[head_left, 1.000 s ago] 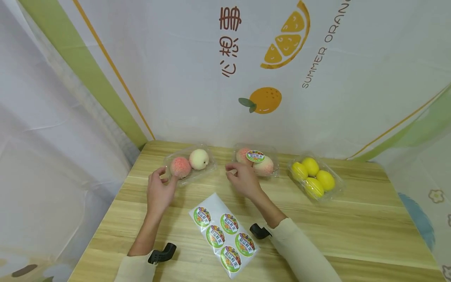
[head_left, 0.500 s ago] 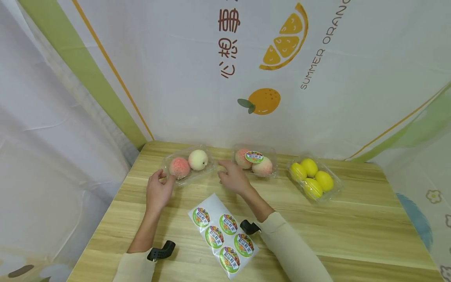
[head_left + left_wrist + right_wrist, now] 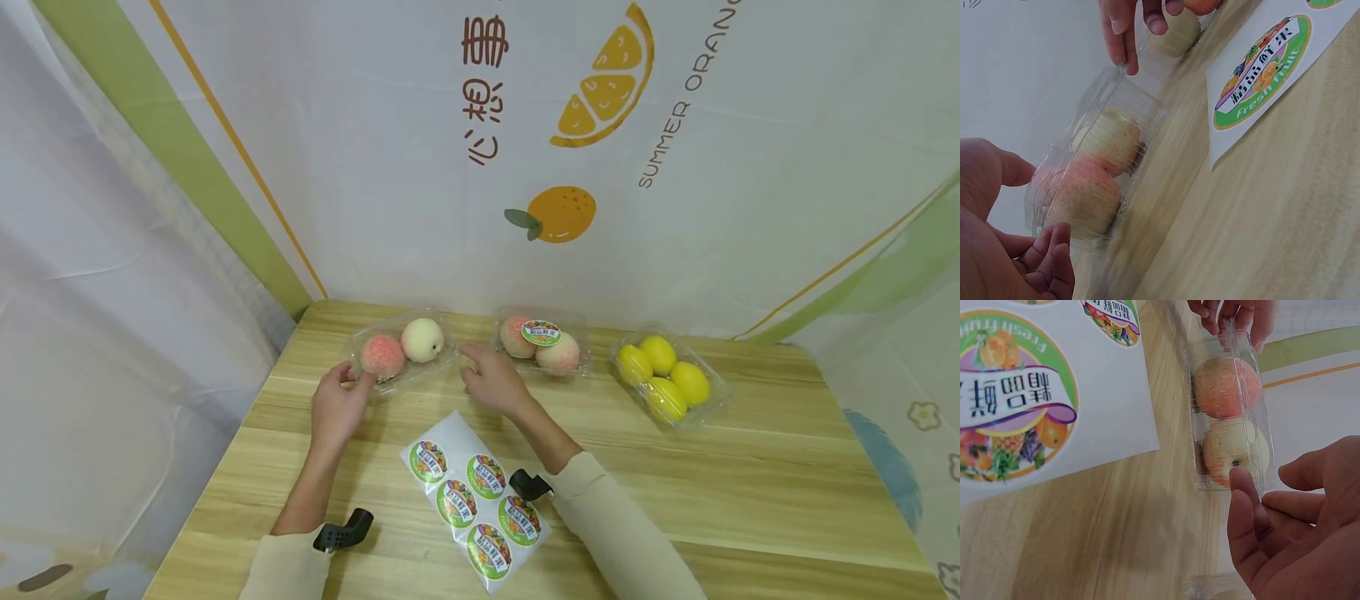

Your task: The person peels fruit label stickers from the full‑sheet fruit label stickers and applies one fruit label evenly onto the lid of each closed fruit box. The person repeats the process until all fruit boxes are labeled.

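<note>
A clear plastic clamshell box (image 3: 408, 385) with two peaches, one pink (image 3: 382, 357) and one pale (image 3: 422, 340), sits at the table's back left. My left hand (image 3: 340, 407) holds its left end, the thumb on one side and curled fingers at the front, as the left wrist view (image 3: 985, 219) shows. At the opposite end is my right hand (image 3: 495, 379). Its extended index finger touches the box's corner in the right wrist view, with the thumb apart. In front lies a sheet of round fruit stickers (image 3: 459, 433).
To the right stands another clamshell of peaches (image 3: 558, 354), with a round sticker (image 3: 542, 333) on its lid. Beyond it is a clamshell of lemons (image 3: 690, 383). A printed curtain (image 3: 420, 208) hangs behind the wooden table (image 3: 712, 500).
My right hand has moved left from beside the stickered clamshell to the right end of the left one. My left hand has stayed almost where it was.
</note>
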Tool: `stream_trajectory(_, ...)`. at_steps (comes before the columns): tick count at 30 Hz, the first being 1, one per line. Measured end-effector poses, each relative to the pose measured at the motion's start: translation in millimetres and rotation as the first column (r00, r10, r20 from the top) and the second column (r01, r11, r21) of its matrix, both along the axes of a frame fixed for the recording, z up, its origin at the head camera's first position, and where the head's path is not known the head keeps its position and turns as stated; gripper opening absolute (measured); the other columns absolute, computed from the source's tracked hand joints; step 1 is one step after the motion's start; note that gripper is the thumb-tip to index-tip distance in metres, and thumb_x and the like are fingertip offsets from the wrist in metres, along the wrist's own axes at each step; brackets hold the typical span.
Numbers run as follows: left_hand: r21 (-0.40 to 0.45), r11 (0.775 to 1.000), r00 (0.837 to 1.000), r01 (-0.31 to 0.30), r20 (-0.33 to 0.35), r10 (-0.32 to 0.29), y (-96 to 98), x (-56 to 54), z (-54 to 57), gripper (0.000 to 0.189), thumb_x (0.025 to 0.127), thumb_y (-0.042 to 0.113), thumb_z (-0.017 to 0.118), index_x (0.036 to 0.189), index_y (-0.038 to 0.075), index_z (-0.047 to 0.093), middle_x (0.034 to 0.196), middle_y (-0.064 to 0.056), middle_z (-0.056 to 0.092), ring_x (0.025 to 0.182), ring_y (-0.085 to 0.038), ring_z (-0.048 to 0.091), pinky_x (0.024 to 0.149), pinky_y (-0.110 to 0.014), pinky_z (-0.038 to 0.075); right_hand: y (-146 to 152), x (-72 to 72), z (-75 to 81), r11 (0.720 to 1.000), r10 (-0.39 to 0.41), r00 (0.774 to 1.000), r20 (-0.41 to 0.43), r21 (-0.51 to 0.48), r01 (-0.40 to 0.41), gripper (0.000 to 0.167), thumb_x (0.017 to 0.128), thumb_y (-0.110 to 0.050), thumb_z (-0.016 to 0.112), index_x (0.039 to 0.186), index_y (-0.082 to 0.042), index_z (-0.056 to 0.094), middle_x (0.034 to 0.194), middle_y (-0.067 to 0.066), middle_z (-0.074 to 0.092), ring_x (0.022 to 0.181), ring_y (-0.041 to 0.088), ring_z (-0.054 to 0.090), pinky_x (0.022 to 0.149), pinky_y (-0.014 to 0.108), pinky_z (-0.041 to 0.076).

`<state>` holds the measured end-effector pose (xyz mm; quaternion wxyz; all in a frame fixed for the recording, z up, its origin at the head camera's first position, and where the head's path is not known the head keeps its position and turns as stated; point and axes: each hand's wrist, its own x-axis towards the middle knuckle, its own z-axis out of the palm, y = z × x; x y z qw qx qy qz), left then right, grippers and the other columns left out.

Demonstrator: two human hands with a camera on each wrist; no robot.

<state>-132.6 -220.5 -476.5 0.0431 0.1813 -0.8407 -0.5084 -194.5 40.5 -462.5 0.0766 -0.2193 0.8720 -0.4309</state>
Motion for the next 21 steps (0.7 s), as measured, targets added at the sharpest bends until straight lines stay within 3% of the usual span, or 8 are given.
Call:
stream_trajectory(3, 0.007, 1.000, 1.000, 0.002, 0.006, -0.002, 0.9, -0.7, 1.7, 0.073, 0.107, 0.034, 0.062, 0.162, -0.010, 0.042, 0.147, -0.025, 0.056, 0.128, -0.041, 0.059, 0.099, -0.051, 0.051, 3, 1.7, -0.1, 1.000, -0.003, 1.000, 0.003, -0.006, 0.003, 0.046, 0.109, -0.005, 0.051, 0.153, 0.008, 0.057, 0.157, 0.026, 0.055, 0.079, 0.021, 0.078, 0.085, 0.041, 0.063)
stream_trajectory(6, 0.005, 1.000, 1.000, 0.011, 0.013, -0.011, 1.3, -1.6, 3.2, 0.072, 0.106, 0.033, 0.062, 0.162, -0.009, 0.043, 0.146, -0.023, 0.057, 0.123, -0.038, 0.058, 0.094, -0.046, 0.050, 6, 4.3, 0.3, 1.000, -0.007, 1.000, -0.010, -0.002, 0.007, 0.044, 0.108, -0.005, 0.052, 0.149, 0.008, 0.062, 0.152, 0.024, 0.060, 0.078, 0.016, 0.077, 0.081, 0.034, 0.061)
stream_trajectory(13, -0.008, 1.000, 0.999, 0.030, 0.016, -0.030, 1.9, -4.2, 5.3, 0.070, 0.106, 0.031, 0.061, 0.161, -0.009, 0.045, 0.141, -0.021, 0.058, 0.110, -0.032, 0.057, 0.083, -0.037, 0.048, 13, 15.4, 5.2, 0.999, -0.017, 1.000, 0.024, -0.044, 0.018, 0.040, 0.108, -0.004, 0.053, 0.144, 0.008, 0.065, 0.146, 0.027, 0.063, 0.078, 0.020, 0.076, 0.063, 0.028, 0.052)
stream_trajectory(21, -0.019, 0.996, 0.995, 0.091, 0.037, -0.090, 2.8, -5.2, 5.6, 0.072, 0.107, 0.035, 0.061, 0.161, -0.009, 0.045, 0.144, -0.024, 0.057, 0.118, -0.036, 0.055, 0.090, -0.044, 0.047, 21, 23.4, 4.0, 0.996, -0.041, 0.997, 0.073, -0.072, 0.046, 0.039, 0.113, -0.008, 0.055, 0.147, 0.010, 0.062, 0.137, 0.025, 0.070, 0.080, 0.028, 0.076, 0.061, 0.027, 0.053)
